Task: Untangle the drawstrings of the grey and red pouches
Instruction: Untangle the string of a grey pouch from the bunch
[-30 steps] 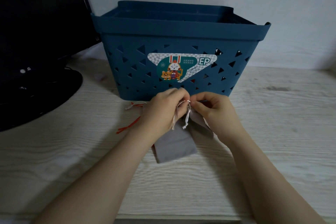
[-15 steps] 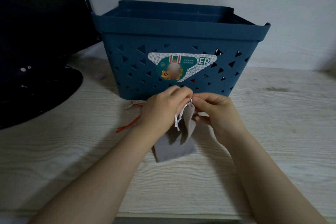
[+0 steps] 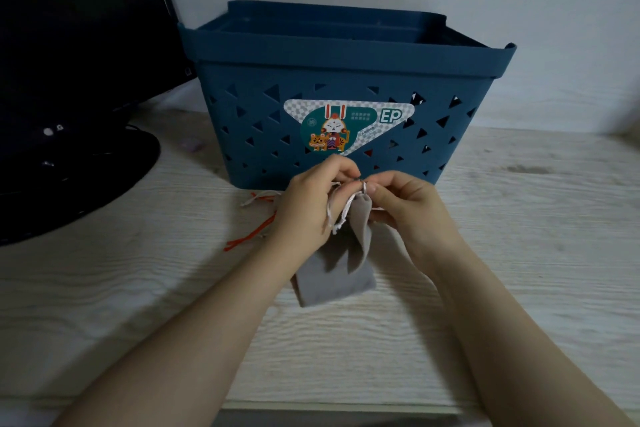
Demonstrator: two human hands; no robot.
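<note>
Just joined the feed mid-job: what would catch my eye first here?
The big blue basket with its cartoon sticker fills the middle, at the back of the table. Just in front, both hands, left and right, pinch the white drawstring of a grey pouch. Red cords trail left of them.

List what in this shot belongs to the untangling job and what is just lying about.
Part of the job:
- grey pouch, top lifted off the table
- white drawstring, pinched by left hand and right hand
- red drawstring, on the table behind the left wrist

Lying about:
- blue basket
- black monitor
- wooden table
</note>
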